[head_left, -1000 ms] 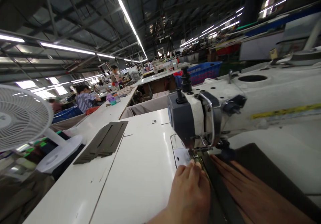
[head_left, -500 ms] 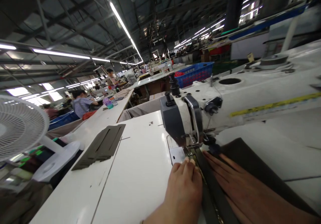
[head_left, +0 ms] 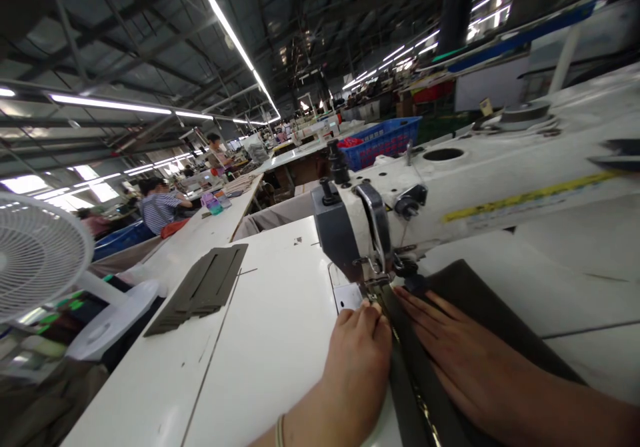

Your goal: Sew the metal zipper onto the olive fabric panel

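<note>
A white industrial sewing machine stands on the white table. A dark fabric piece with a strip and a zip lies under its presser foot. My left hand rests curled on the table, fingertips at the strip's left edge just before the foot. My right hand lies flat on the dark fabric, fingers spread and pointing at the foot.
A stack of dark cut strips lies on the table to the left. A white fan stands at the left edge. Beyond are more tables, a blue basket and seated people.
The view has shifted left and down; more of my right hand and both forearms shows. Both hands stay at the presser foot on the fabric.
</note>
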The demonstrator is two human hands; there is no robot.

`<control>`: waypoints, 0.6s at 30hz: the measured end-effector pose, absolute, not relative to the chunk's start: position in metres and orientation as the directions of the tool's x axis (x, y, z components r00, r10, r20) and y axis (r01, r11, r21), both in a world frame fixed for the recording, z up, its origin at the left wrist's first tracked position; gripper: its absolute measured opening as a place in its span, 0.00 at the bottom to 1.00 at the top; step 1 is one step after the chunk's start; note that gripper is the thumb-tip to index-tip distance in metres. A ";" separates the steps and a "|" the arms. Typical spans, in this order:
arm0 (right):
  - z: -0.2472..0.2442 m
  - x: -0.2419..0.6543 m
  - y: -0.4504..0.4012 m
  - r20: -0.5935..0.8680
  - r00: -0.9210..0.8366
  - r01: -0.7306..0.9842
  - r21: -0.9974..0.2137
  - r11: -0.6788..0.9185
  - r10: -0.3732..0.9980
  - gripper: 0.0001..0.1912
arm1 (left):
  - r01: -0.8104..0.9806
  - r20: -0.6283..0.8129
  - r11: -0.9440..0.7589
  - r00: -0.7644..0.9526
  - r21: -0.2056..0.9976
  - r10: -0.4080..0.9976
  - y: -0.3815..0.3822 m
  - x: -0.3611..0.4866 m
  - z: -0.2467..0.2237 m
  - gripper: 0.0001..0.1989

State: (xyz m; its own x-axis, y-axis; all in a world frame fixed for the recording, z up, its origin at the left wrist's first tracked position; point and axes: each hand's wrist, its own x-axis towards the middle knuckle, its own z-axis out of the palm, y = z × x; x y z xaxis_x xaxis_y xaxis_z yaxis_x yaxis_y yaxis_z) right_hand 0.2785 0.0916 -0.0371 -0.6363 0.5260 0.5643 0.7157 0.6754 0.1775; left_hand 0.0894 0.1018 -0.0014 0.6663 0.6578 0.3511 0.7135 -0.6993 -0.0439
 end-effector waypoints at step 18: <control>-0.013 0.273 0.027 0.708 -0.652 0.593 0.255 0.764 0.270 0.17 | 0.620 0.357 -0.775 0.702 0.121 0.617 0.088 0.071 0.003 0.13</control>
